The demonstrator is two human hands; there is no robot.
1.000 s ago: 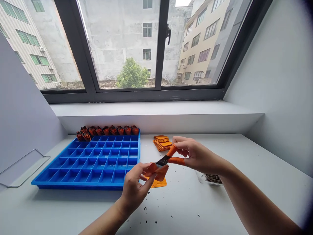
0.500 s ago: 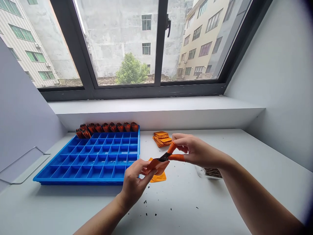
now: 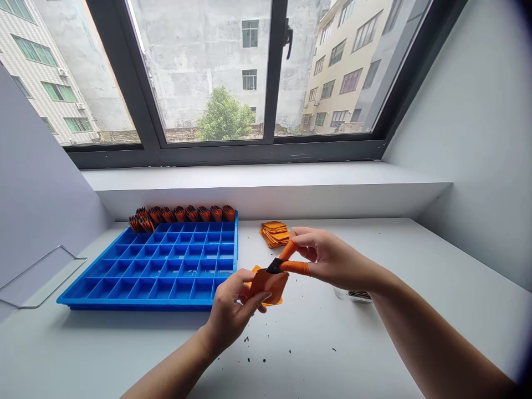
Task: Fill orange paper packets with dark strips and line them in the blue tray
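Note:
Between the thumb and fingers of my left hand [image 3: 236, 302] is a small orange packet [image 3: 269, 285], tilted with its mouth up to the right. A thin black sheet [image 3: 275, 266] sticks out of that mouth. My right hand [image 3: 318, 252], with orange covers on the thumb and forefinger, pinches the black sheet's upper end. Behind the held packet lies another orange packet [image 3: 253, 270] on the table, mostly hidden. A stack of orange packets [image 3: 274, 234] stands farther back, just beyond my right hand.
A blue compartment tray [image 3: 141, 303] sits at left, with bundles of filled orange packets [image 3: 191, 214] along its back row. A clear container [image 3: 343, 293] of dark sheets is partly hidden by my right forearm. Black crumbs [image 3: 264, 360] dot the table; a wire stand [image 3: 41, 252] is far left.
The black sheet has gone deeper into the orange packet, and my right hand has moved slightly left with it. The packet now shows more of its broad face.

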